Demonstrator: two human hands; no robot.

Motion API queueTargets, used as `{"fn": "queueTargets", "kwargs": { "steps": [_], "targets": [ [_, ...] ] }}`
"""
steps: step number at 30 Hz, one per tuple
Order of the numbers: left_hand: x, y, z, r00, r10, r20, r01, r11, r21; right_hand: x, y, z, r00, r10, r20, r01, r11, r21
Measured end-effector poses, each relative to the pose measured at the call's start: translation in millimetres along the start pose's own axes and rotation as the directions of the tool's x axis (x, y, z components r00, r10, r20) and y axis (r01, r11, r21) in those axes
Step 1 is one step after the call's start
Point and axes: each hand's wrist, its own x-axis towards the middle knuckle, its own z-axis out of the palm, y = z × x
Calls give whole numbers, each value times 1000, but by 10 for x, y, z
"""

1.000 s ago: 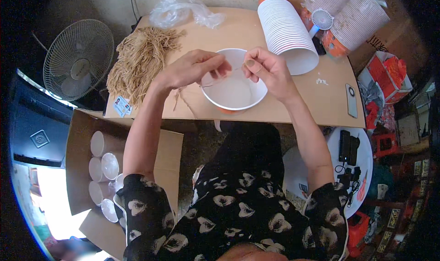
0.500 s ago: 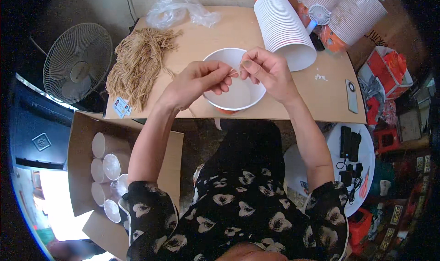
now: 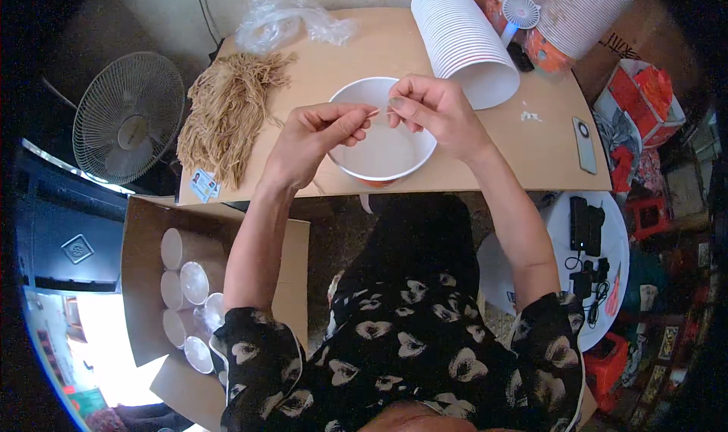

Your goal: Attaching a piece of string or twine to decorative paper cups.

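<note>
You have two bare hands, one wide white bowl, one lying bowl stack, two wrapped bowl stacks, one bundle of tan strands, one large fan, one handheld fan, one phone and one brown carton.

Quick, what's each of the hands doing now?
Left hand: closed, pinching a thin strand.
Right hand: pinched closed; can't tell whether it holds anything.

The bowl looks smooth and papery, the strands rough, the wrap glossy plastic.
</note>
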Motion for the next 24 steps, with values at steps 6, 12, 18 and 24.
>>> {"fn": "queueTargets", "kwargs": {
  "steps": [6,12,18,24],
  "targets": [
    [-2,-2,-1,1000,5,-17,-5,1000,-8,-2,26,-2,1000,3,-13,-3,1000,-26],
    [-2,8,43,997,77,-24,-75,995,58,35,43,-24,999,23,-27,-23,1000,-15],
    [-4,9,191,970,226,-87,-214,968,134,82,48,-5,998,57,-2,-57,998,-3],
    [13,-62,225,947,291,-137,-268,949,168,99,-16,35,991,131,-12,-131,991,3]
  ]
}}
